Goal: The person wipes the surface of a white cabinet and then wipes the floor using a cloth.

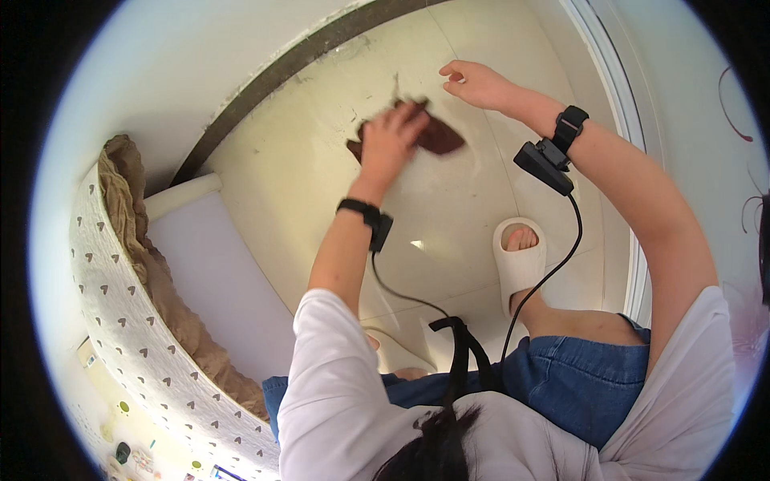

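My left hand is pressed down over a dark brown cloth, which lies crumpled on the pale tiled floor. Motion blurs these fingers, and they hide the middle of the cloth. Dark smudges mark the tile beside it. To the right and farther forward, my right hand hangs over the floor with bent fingers and a gap between thumb and fingertips, holding nothing. Each wrist wears a black strap with a small black device and a cable.
A dark baseboard curves along the wall. At left stand a white panel and a surface with a heart-patterned cover and brown fabric. A white door track runs at right. Cream slippers are on my feet.
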`<action>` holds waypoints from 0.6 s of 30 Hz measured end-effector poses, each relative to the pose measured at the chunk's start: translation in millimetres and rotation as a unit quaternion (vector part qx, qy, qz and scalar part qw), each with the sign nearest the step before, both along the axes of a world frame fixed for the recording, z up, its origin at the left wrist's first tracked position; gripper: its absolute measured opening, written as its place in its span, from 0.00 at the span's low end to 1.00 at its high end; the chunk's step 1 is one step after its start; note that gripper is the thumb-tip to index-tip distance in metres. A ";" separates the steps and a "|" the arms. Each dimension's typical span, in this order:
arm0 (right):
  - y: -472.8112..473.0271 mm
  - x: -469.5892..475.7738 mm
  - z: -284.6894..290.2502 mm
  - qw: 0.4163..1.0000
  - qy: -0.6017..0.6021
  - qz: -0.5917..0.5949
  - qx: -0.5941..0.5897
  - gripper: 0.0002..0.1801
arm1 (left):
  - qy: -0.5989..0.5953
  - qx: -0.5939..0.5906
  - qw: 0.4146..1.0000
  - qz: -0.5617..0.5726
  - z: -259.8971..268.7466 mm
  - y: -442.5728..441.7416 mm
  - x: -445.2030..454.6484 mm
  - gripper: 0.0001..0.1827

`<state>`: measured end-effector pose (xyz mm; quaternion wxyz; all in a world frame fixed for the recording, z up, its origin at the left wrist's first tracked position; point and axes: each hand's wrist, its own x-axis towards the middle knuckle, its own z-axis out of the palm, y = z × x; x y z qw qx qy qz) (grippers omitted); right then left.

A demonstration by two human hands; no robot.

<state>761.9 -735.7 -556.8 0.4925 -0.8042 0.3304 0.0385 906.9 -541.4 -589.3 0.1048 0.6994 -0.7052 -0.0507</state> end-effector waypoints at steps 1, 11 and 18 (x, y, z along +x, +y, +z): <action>-0.7 3.3 4.5 1.000 0.011 -0.013 0.003 0.23 | -0.013 -0.034 0.998 0.045 2.1 -13.8 21.2 0.36; -16.6 8.2 -17.1 0.995 -0.059 -0.078 -0.029 0.23 | 0.001 -0.088 0.987 -0.134 -4.6 -38.7 -46.7 0.23; -6.9 47.4 -14.2 0.992 -0.095 -0.064 -0.051 0.19 | 0.060 -0.072 0.978 0.186 23.0 -41.5 56.3 0.33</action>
